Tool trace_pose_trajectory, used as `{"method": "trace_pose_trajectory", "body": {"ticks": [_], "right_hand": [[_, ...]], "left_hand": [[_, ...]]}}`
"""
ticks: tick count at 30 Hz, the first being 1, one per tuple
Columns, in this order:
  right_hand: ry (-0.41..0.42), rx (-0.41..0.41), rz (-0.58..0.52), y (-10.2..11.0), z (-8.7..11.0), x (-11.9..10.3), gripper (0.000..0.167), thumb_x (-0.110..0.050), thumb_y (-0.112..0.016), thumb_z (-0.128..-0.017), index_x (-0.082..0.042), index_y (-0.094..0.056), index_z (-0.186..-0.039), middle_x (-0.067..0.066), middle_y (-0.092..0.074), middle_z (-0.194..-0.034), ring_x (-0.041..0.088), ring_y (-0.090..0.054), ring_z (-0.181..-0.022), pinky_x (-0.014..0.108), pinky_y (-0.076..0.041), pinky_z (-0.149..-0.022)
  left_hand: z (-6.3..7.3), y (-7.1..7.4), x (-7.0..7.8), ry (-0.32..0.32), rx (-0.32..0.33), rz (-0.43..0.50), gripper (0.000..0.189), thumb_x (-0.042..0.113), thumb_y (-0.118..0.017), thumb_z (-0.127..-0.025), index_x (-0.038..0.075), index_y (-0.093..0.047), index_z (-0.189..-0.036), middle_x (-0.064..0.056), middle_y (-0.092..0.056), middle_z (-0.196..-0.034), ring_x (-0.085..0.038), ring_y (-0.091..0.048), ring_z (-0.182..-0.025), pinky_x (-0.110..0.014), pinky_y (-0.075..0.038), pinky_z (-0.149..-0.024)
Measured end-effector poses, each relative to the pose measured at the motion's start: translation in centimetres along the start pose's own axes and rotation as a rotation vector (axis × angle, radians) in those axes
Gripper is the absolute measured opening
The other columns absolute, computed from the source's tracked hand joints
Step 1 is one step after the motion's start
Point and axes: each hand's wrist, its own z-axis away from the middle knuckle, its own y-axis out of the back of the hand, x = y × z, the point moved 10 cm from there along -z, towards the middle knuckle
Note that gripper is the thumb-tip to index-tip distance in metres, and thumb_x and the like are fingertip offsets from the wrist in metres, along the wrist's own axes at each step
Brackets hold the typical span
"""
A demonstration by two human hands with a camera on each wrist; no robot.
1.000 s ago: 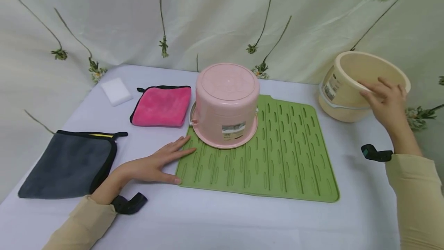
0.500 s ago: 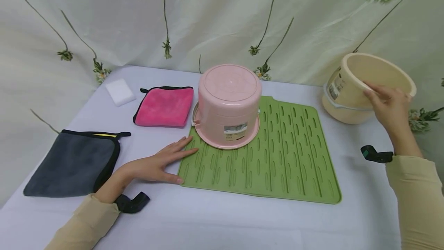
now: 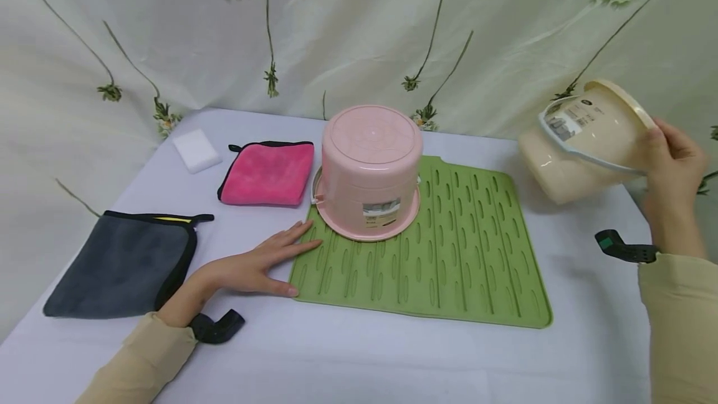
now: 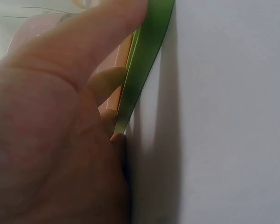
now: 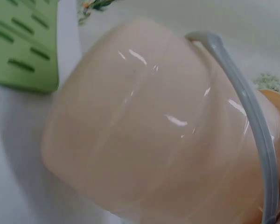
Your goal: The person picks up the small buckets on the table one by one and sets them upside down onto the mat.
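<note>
At the right of the head view, my right hand grips the rim of a cream bucket, which tilts with its mouth toward the right. The right wrist view shows the bucket's glossy side and its grey handle. My left hand lies with spread, straight fingers on the left edge of a green ridged mat. Upside down on that mat stands a pink bucket, just beyond the left fingertips. In the left wrist view, the left thumb and fingers touch the mat's edge.
A pink cloth with black trim lies left of the pink bucket, and a white sponge block is behind it. The dark grey cloth lies beside my left forearm. A flowered curtain hangs along the table's back edge.
The cream bucket, nearly upright before, has been tipped over toward the right by my right hand, which moved right with its rim. My left hand has stayed on the mat.
</note>
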Motion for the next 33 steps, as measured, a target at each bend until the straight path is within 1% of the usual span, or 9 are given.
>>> {"method": "trace_pose_trajectory", "body": {"ticks": [2,4,8,10,15,20,23,28,33], "right_hand": [[-0.036,-0.002,-0.035,0.0,0.3,-0.1,0.025,-0.012,-0.07,-0.082,-0.001,-0.071,-0.105,0.005,-0.062,-0.095,0.011,-0.054,-0.083,0.012,-0.046,-0.072],[-0.052,-0.021,-0.074,-0.4,0.7,-0.4,0.028,-0.013,-0.072,-0.08,0.001,-0.07,-0.105,0.006,-0.062,-0.095,0.012,-0.053,-0.084,0.012,-0.046,-0.071],[-0.055,-0.079,-0.149,-1.9,1.8,-1.2,0.033,-0.013,-0.073,-0.078,0.005,-0.068,-0.105,0.008,-0.061,-0.096,0.014,-0.051,-0.088,0.015,-0.045,-0.072],[-0.059,-0.12,-0.171,-2.7,2.7,-1.6,0.035,-0.013,-0.071,-0.079,0.007,-0.067,-0.108,0.009,-0.06,-0.1,0.015,-0.049,-0.094,0.016,-0.041,-0.078],[-0.058,-0.207,-0.225,-4.6,5.1,-2.3,0.032,-0.008,-0.064,-0.084,0.009,-0.064,-0.111,0.011,-0.058,-0.106,0.016,-0.044,-0.104,0.021,-0.034,-0.084],[-0.067,-0.297,-0.323,-6.2,7.6,-2.8,0.028,-0.004,-0.058,-0.088,0.012,-0.063,-0.11,0.012,-0.057,-0.107,0.019,-0.045,-0.105,0.025,-0.032,-0.084],[-0.073,-0.373,-0.346,-6.9,9.1,-3.2,0.028,-0.004,-0.056,-0.09,0.011,-0.061,-0.113,0.014,-0.057,-0.11,0.02,-0.047,-0.104,0.026,-0.035,-0.084],[-0.079,-0.47,-0.346,-7.2,11.6,-3.5,0.03,-0.004,-0.051,-0.093,0.009,-0.059,-0.118,0.013,-0.057,-0.112,0.021,-0.049,-0.103,0.027,-0.036,-0.085],[-0.133,-0.54,-0.364,-7.0,13.8,-3.2,0.03,-0.007,-0.047,-0.095,0.006,-0.059,-0.12,0.01,-0.058,-0.113,0.019,-0.049,-0.102,0.027,-0.034,-0.082]], "left_hand": [[-0.1,-0.1,0.0,0.0,-0.002,-0.005,0.082,0.04,-0.07,-0.082,0.015,-0.029,-0.148,-0.009,0.002,-0.156,-0.033,0.005,-0.138,-0.06,-0.005,-0.104],[-0.1,-0.2,-0.1,0.006,-0.006,-0.005,0.083,0.041,-0.07,-0.082,0.016,-0.028,-0.148,-0.007,0.003,-0.156,-0.032,0.006,-0.139,-0.06,-0.005,-0.104],[-0.2,-0.2,0.0,0.006,-0.007,-0.006,0.082,0.041,-0.07,-0.082,0.015,-0.029,-0.148,-0.008,0.003,-0.156,-0.033,0.006,-0.138,-0.06,-0.005,-0.104],[-0.2,-0.2,0.1,0.002,-0.007,-0.01,0.082,0.041,-0.07,-0.083,0.014,-0.029,-0.148,-0.009,0.003,-0.156,-0.034,0.006,-0.138,-0.06,-0.004,-0.104],[-0.3,-0.3,0.3,0.001,-0.01,-0.006,0.081,0.04,-0.069,-0.083,0.013,-0.029,-0.148,-0.01,0.002,-0.155,-0.034,0.006,-0.138,-0.061,-0.004,-0.104],[-0.2,-0.1,0.2,0.007,-0.005,-0.005,0.082,0.04,-0.07,-0.082,0.013,-0.028,-0.148,-0.008,0.003,-0.156,-0.034,0.006,-0.138,-0.061,-0.004,-0.103],[-0.1,-0.1,0.2,0.011,-0.005,-0.001,0.083,0.04,-0.07,-0.082,0.014,-0.028,-0.148,-0.008,0.003,-0.156,-0.034,0.007,-0.138,-0.061,-0.005,-0.103],[-0.1,-0.1,0.0,0.015,-0.008,-0.002,0.083,0.04,-0.07,-0.083,0.015,-0.027,-0.149,-0.008,0.003,-0.156,-0.034,0.007,-0.138,-0.062,-0.005,-0.103],[-0.2,0.0,-0.2,0.027,-0.005,0.019,0.086,0.04,-0.071,-0.082,0.015,-0.024,-0.149,-0.007,0.003,-0.156,-0.034,0.007,-0.138,-0.062,-0.005,-0.103]]}}
